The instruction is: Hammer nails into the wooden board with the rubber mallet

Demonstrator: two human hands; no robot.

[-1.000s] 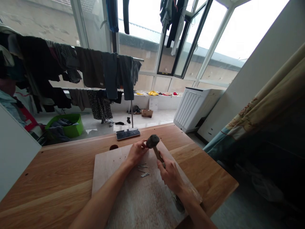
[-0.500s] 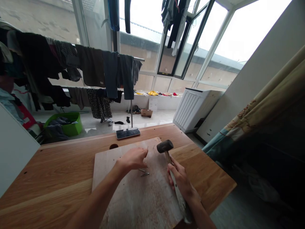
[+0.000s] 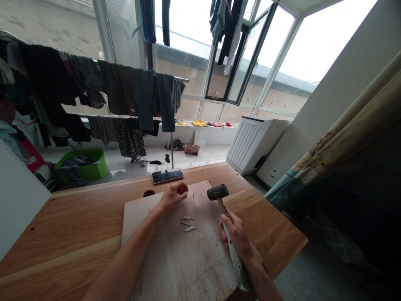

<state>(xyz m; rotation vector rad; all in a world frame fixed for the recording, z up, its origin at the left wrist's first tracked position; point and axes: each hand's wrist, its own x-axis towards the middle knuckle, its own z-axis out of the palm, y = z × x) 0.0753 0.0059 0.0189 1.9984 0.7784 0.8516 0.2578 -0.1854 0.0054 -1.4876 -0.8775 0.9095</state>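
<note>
Right hand (image 3: 237, 238) grips the black-headed wooden-handled hammer (image 3: 218, 192); left hand (image 3: 173, 195), at its 9 o'clock, is curled, fingertips pinched, contents unclear. Risk: a skewed strike bends the thin upright nail (image 3: 194, 194) in the pale wooden board (image 3: 175, 267), or hits those fingers.

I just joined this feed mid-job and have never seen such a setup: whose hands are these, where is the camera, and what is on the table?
There is no machine here: a person works with two bare hands, filmed by one camera worn on the head, looking forward and down. The right hand grips the handle of a hammer, whose head hangs over a pale wooden board. The left hand rests curled near the board's far edge. A few loose nails lie between the hands. The board sits on a wooden table; a phone lies at the far edge.
</note>
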